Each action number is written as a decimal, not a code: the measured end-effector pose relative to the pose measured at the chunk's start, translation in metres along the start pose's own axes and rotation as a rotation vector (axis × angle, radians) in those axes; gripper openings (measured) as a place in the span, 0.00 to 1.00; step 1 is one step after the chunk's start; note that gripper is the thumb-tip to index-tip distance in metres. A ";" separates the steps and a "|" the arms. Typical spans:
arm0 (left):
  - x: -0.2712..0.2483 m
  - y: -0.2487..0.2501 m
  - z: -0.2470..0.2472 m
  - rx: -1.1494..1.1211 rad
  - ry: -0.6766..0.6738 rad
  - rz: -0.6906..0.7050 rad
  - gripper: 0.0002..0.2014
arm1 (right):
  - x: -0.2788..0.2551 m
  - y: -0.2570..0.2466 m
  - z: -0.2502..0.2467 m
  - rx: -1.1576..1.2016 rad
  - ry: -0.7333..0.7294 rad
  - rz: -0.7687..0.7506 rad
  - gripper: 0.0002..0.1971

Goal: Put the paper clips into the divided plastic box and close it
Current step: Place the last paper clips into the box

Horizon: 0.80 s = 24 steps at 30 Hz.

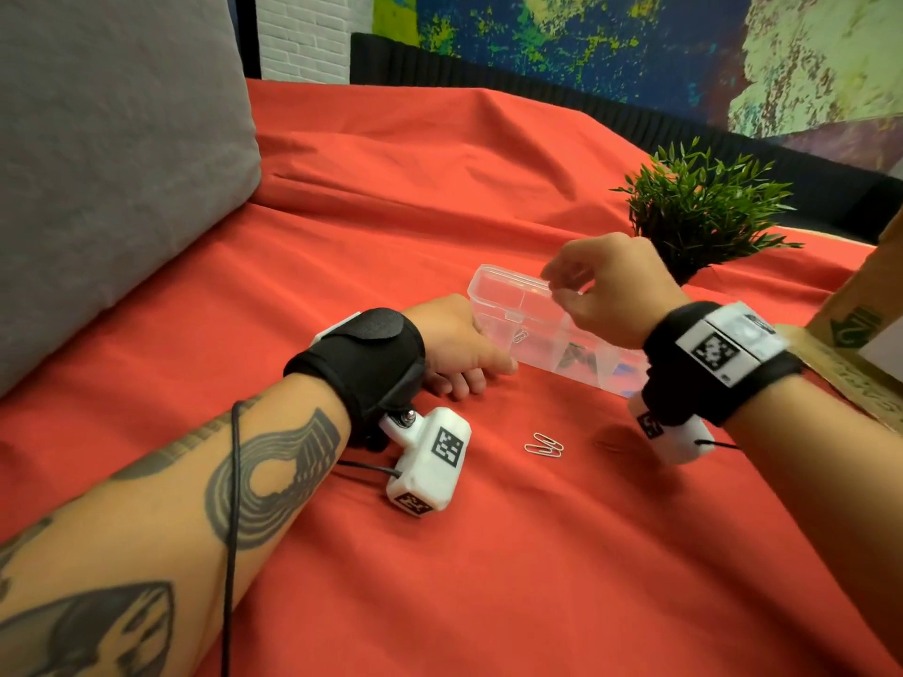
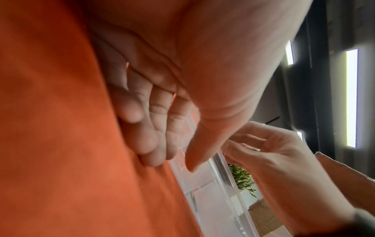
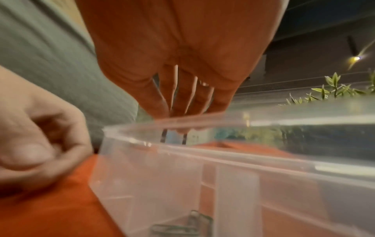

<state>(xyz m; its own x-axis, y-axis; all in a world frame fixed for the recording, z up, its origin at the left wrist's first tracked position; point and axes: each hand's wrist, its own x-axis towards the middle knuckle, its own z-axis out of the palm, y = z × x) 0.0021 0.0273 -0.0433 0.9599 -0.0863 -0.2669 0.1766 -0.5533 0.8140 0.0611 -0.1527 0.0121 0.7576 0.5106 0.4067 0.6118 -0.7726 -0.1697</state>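
Observation:
The clear divided plastic box [image 1: 493, 290] [image 2: 205, 181] [image 3: 162, 184] lies on the red cloth with its lid [image 3: 284, 117] raised. Paper clips [image 1: 519, 336] [image 3: 182, 224] lie in its left compartment. My right hand [image 1: 554, 288] [image 2: 243, 144] [image 3: 188, 115] hovers over the box at the lid's edge. It pinches what looks like a paper clip [image 2: 256, 150] between thumb and fingertips. My left hand [image 1: 483, 378] [image 2: 172, 165] [image 3: 40, 144] rests on the cloth at the box's left end. Its fingers are loosely curled and its thumb lies against the front wall. Two silver clips [image 1: 543, 444] and a reddish clip [image 1: 608, 446] lie loose on the cloth.
A small green plant [image 1: 703, 212] stands just behind the box. A grey cushion [image 1: 112, 163] fills the left side. A cardboard box [image 1: 860, 334] sits at the right edge. Dark and blue items [image 1: 579, 356] fill other compartments.

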 end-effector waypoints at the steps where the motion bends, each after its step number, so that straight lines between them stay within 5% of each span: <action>1: 0.000 -0.001 0.000 -0.003 0.000 -0.002 0.11 | -0.005 0.000 0.000 0.023 0.057 -0.018 0.08; 6: 0.002 -0.001 0.001 -0.005 0.006 0.001 0.12 | -0.050 -0.012 -0.014 0.079 0.079 -0.160 0.08; 13: 0.001 0.000 0.001 -0.001 0.005 -0.001 0.11 | -0.089 -0.038 -0.013 -0.053 -0.572 -0.247 0.10; 24: -0.002 0.000 0.001 0.006 0.011 -0.004 0.12 | -0.086 -0.048 -0.005 -0.128 -0.602 -0.187 0.09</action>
<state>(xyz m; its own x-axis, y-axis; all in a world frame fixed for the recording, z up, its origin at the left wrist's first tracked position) 0.0002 0.0269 -0.0434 0.9615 -0.0745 -0.2645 0.1795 -0.5585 0.8099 -0.0346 -0.1610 -0.0097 0.6583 0.7349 -0.1627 0.7424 -0.6696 -0.0207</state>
